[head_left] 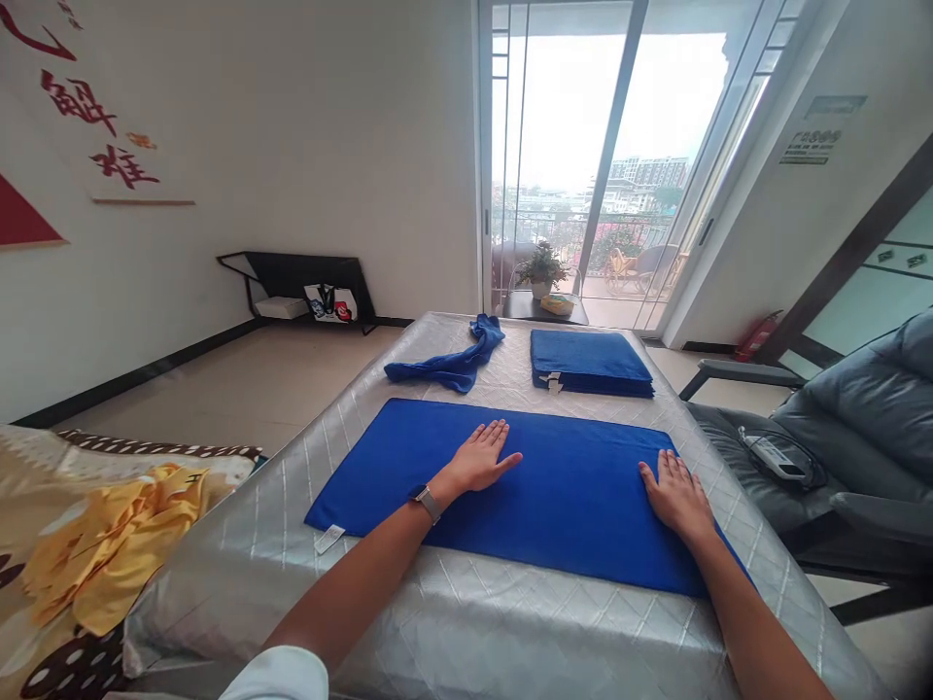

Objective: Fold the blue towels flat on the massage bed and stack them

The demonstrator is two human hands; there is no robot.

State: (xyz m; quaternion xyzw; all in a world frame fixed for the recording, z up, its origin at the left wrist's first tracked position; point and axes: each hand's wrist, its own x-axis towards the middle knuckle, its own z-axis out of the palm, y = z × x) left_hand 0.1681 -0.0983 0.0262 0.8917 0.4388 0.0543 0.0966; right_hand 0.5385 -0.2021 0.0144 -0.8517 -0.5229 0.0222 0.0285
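Observation:
A blue towel lies spread out flat across the silver quilted cover of the table, with a white label at its near left corner. My left hand rests flat on the towel left of its middle, thumb apart, a watch on the wrist. Close to the towel's right edge, my right hand presses palm down with fingers stretched. Beyond the towel, a stack of folded blue towels sits at the right, with white labels showing. A crumpled blue towel lies to its left.
Yellow cloth lies on a patterned cover at the left. A grey armchair holding a white power strip stands close on the right. Behind the table's far end, a small stand bears a potted plant before glass doors.

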